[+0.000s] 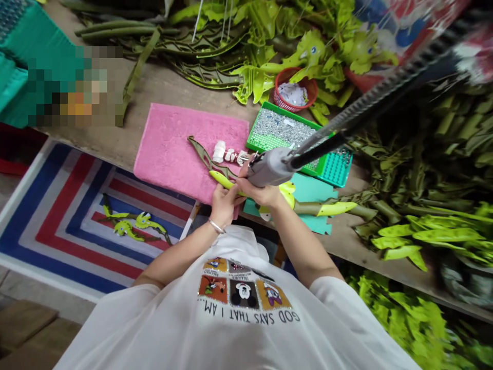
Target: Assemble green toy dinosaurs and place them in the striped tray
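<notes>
My left hand (223,201) is closed around a yellow-green plastic toy part (224,180) at the near edge of a pink towel (173,141). My right hand (259,191) grips a grey power screwdriver (269,167) that hangs from a dark coiled cable (385,92); its tip points at the part. A darker green dinosaur-shaped piece (202,153) lies on the towel beside small white pieces (227,153). More of the toy, with a yellow-green tip (335,208), sticks out to the right under my right hand.
A green tray of small screws (281,131) and a red basket (295,90) stand behind the towel. Heaps of green plastic parts (416,236) cover the bench at the back and right. A few parts (133,224) lie on a striped mat on the floor, left.
</notes>
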{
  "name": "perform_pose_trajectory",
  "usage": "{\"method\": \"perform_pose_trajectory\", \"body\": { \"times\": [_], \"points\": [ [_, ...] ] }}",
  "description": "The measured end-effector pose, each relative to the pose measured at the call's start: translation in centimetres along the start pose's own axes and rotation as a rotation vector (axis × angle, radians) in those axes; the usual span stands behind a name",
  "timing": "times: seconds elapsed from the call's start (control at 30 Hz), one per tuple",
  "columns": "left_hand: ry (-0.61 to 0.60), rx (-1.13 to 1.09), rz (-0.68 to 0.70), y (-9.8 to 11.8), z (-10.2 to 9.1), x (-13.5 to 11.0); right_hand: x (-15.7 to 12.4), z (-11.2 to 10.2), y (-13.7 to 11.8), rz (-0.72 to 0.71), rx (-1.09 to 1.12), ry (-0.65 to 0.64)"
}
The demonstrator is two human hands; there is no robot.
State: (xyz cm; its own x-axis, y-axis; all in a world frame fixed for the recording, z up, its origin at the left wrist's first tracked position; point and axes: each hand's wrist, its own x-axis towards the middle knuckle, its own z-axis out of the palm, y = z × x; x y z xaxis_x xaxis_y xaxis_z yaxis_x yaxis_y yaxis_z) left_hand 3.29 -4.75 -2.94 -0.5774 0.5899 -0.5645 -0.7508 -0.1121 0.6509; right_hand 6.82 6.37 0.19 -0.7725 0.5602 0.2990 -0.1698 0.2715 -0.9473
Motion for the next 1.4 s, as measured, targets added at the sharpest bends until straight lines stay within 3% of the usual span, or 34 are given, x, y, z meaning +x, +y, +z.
{"method": "perform_pose_trajectory", "body": {
  "times": [0.1,0.17,0.3,0.43,0.53,0.63,0.7,0.77,0.83,0.9,1.07,1.4],
  "points": [
    [-0.013,0.019,-0.001,0.2,0.1,0.0,0.4,-0.3,-0.6,-0.086,-0.004,-0.119],
    [-0.023,0.045,-0.006,0.7,0.1,-0.1,0.4,-0.8,-1.7,-0.078,0.047,-0.07],
    [-0.018,0.107,0.004,2.2,-0.5,0.1,0.2,-3.6,-4.3,-0.116,0.177,0.233],
    [0.008,0.243,0.133,4.1,-3.0,0.7,1.2,-8.0,-4.9,-0.216,0.108,0.603],
    [0.119,0.494,0.357,5.0,-4.7,0.5,2.5,-10.1,-2.9,-0.194,0.059,0.795],
    [0.242,0.94,0.744,5.0,-4.9,-0.6,3.5,-10.7,0.0,-0.174,0.057,0.835],
    [0.157,1.22,0.987,4.7,-4.0,-1.5,4.0,-10.7,1.8,-0.142,0.027,0.81],
    [-0.105,1.436,1.089,4.2,-2.5,-2.1,4.3,-10.5,3.1,-0.111,-0.008,0.794],
    [-0.366,1.628,1.031,3.8,-0.8,-2.4,4.5,-10.4,3.9,-0.096,-0.026,0.799],
    [-0.479,1.797,0.914,3.5,0.7,-2.3,4.7,-10.4,4.3,-0.096,-0.028,0.804],
    [-0.486,1.97,0.799,3.4,2.4,-1.8,4.8,-10.3,4.9,-0.062,-0.057,0.805],
    [-0.439,2.007,0.764,4.1,2.4,-1.6,5.2,-10.0,3.9,-0.068,-0.082,0.753]
  ]
}}
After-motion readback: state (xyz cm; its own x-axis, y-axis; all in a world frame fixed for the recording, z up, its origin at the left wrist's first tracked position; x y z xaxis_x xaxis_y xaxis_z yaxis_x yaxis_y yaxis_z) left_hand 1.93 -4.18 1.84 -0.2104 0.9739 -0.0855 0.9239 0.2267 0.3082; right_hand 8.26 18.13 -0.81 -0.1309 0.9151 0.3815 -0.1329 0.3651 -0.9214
